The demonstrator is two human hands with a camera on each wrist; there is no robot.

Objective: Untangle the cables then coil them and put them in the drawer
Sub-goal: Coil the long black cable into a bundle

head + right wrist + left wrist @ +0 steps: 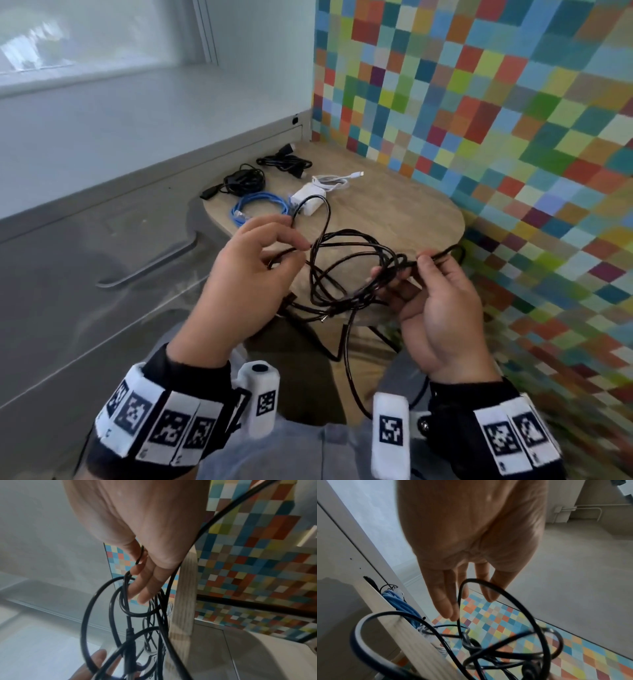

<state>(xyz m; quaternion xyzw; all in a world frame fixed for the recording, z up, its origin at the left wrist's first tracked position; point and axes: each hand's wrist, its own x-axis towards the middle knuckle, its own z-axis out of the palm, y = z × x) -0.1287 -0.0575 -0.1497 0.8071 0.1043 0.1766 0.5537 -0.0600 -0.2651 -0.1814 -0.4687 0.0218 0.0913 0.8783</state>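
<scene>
- The right hand (442, 305) pinches the tangled black cable (356, 267); its wrist view alone shows a plug (130, 639) hanging below.
- The left hand (253, 274), fingers loosely curled, seems to hold a strand.
- Beyond both hands, coiled cables (260, 212) lie on the round table (411, 212).

black wristbands (161, 407), white coded tags, grey trousers (291, 455)

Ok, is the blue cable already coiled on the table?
Yes, the blue cable lies in a neat coil on the wooden table, beside the white charger.
</scene>
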